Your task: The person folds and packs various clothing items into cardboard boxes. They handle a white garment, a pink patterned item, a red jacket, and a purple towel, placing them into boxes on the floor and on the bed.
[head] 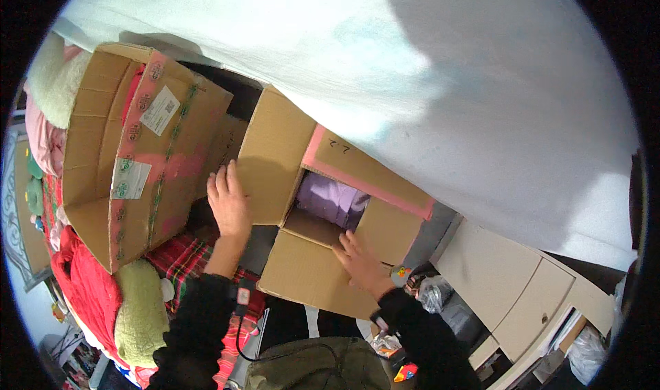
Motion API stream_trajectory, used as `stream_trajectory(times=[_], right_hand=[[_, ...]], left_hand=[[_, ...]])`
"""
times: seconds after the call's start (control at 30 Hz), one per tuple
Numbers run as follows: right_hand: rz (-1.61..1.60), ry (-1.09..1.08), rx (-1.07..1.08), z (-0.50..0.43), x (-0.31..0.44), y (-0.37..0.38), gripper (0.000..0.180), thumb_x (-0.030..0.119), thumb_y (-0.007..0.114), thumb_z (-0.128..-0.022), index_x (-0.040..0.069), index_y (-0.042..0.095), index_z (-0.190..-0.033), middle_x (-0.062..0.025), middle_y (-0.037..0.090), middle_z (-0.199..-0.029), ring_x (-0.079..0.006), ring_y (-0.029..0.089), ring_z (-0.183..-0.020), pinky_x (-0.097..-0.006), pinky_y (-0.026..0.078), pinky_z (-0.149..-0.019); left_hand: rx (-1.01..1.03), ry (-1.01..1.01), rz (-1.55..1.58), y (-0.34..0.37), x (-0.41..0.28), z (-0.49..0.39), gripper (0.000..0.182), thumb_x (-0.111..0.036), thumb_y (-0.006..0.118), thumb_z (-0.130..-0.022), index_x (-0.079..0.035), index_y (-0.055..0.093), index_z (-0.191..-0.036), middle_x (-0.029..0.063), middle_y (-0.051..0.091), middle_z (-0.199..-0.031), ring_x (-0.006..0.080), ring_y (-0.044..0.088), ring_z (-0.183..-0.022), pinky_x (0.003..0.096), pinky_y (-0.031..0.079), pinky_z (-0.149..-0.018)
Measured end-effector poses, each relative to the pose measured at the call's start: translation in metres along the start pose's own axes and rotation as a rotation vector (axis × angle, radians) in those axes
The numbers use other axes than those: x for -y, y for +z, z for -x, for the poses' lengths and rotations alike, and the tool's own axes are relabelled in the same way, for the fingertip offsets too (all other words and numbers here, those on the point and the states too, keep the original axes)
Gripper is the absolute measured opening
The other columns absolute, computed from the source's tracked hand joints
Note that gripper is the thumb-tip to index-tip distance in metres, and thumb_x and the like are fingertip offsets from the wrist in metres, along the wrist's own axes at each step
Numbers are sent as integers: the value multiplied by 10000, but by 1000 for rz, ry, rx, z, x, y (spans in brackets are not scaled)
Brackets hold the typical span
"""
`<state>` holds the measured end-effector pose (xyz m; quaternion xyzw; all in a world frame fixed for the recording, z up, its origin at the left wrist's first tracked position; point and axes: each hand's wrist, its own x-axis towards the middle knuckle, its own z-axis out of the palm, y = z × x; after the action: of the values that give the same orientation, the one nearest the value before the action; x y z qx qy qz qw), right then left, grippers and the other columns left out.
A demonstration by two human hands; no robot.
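Note:
An open cardboard box (278,153) with its flaps spread stands before me, pink tape along one flap. Folded purple cloth (332,196) lies inside it. My left hand (229,204) is at the outer edge of the box's left flap, fingers spread, holding nothing that I can see. Over the near edge of the opening is my right hand (358,263), its fingers apart and at or just above the near flap; whether it touches is unclear. A larger open cardboard box (170,178) with pink and green tape and white labels stands tilted to the left, something red inside.
White fabric (490,132) covers the far side. A cream cabinet (495,271) stands at the right, with plastic bags (435,293) beside it. Red clothing (85,276), a green fleecy item (139,312) and a plaid cloth (175,258) lie at the left.

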<state>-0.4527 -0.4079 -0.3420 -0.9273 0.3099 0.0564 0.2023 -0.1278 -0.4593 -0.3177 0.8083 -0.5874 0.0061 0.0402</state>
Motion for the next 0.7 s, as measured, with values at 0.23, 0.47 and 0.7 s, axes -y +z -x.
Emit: stream_trajectory(times=[0.23, 0.47, 0.7], right_hand=[[211, -21, 530, -35, -17, -9, 569, 524, 743, -671, 89, 708, -1037, -80, 644, -1073, -250, 473, -1206, -502, 154, -1182], [-120, 483, 439, 59, -12, -73, 573, 474, 739, -717, 91, 652, -1135, -156, 605, -1099, -304, 505, -1153, -521, 256, -1104], [-302, 915, 341, 91, -39, -40, 989, 547, 762, -695, 194, 300, -1495, -250, 171, -1546, -551, 113, -1397, -730, 190, -1038]], left_hand=[[579, -195, 916, 50, -75, 18, 498, 1, 613, -820, 3, 475, -1298, 140, 598, -1154, 315, 569, -1059, 447, 446, -974], [517, -910, 2160, 50, -111, -61, 509, 14, 539, -848, 48, 395, -1335, 186, 551, -1294, 324, 510, -1248, 423, 414, -1061], [375, 78, 439, 51, -104, -68, 771, -210, 729, -748, -107, 378, -1426, 227, 348, -1471, 438, 253, -1386, 589, 259, -1079]])
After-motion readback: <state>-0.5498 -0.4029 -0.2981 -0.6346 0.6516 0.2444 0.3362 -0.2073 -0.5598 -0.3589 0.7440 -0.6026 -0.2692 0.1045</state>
